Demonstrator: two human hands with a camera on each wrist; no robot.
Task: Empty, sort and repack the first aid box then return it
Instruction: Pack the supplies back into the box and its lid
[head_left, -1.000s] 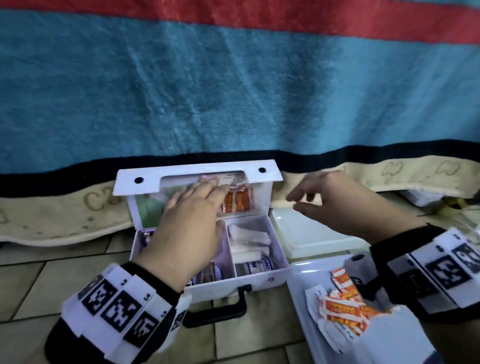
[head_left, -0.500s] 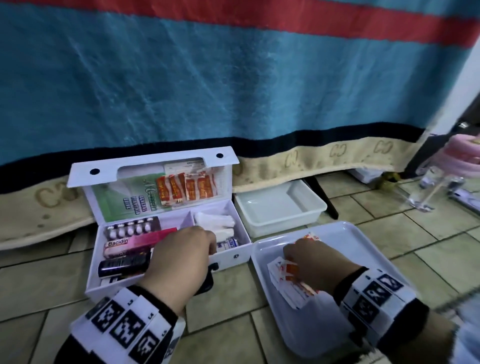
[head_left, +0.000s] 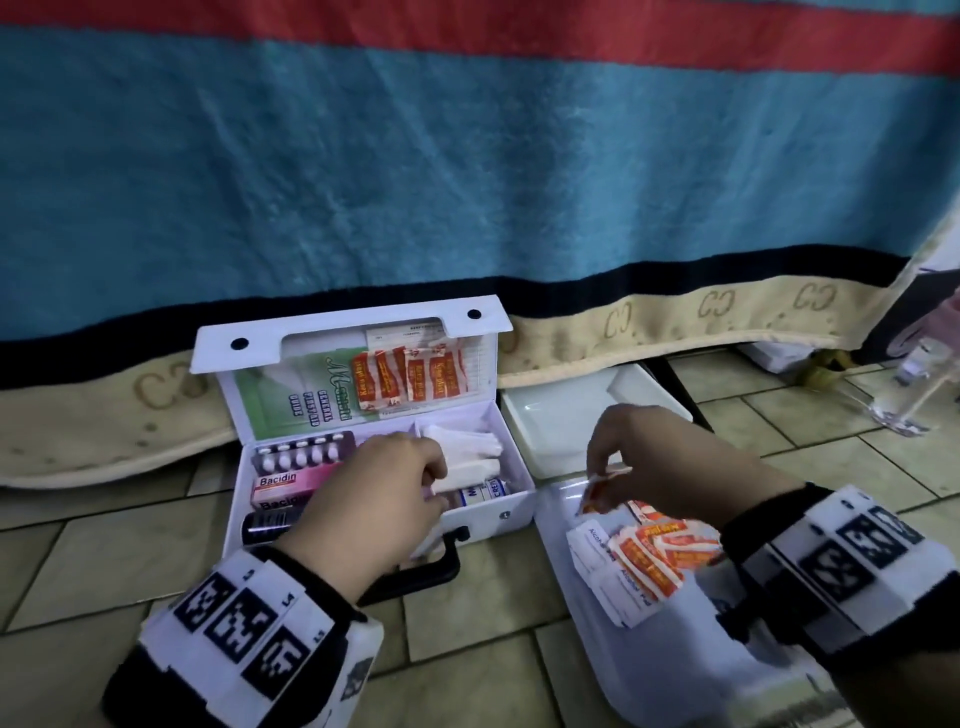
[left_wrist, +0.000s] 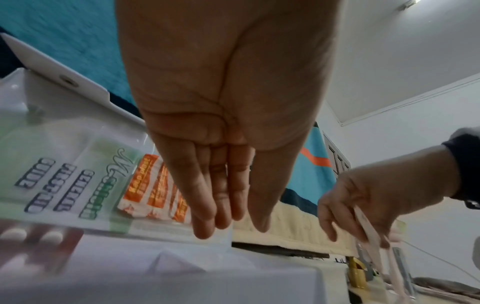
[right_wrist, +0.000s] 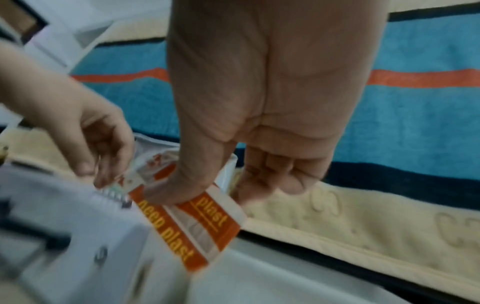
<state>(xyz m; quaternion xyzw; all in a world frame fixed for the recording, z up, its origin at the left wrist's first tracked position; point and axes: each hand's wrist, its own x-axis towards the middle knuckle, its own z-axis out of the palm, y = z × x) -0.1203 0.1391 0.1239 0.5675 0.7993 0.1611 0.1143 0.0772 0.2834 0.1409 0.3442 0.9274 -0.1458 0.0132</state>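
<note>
The white first aid box (head_left: 514, 506) stands open on the tiled floor, lid upright. Orange plaster strips (head_left: 410, 376) sit in the lid pocket beside a green guide card. Inside lie a blister pack (head_left: 301, 454), pink Bacidin boxes (head_left: 283, 483), a dark bottle (head_left: 270, 519) and white gauze (head_left: 467, 452). My left hand (head_left: 436, 483) hovers over the box's middle with relaxed fingers (left_wrist: 205, 226), holding nothing. My right hand (head_left: 602, 467) pinches orange plaster strips (right_wrist: 205, 226) just above the white tray (head_left: 550, 519), right of the box. More plasters and alcohol pads (head_left: 644, 561) lie in that tray.
A second, smaller white tray (head_left: 571, 415) sits behind the first, against the hanging blue blanket (head_left: 467, 156). A clear glass (head_left: 909, 400) stands on the floor at the far right. Bare tiles (head_left: 493, 597) lie in front of the box.
My left hand came down from the lid pocket to hover over the box's compartments. My right hand went to the tray, took plaster strips and lifted them.
</note>
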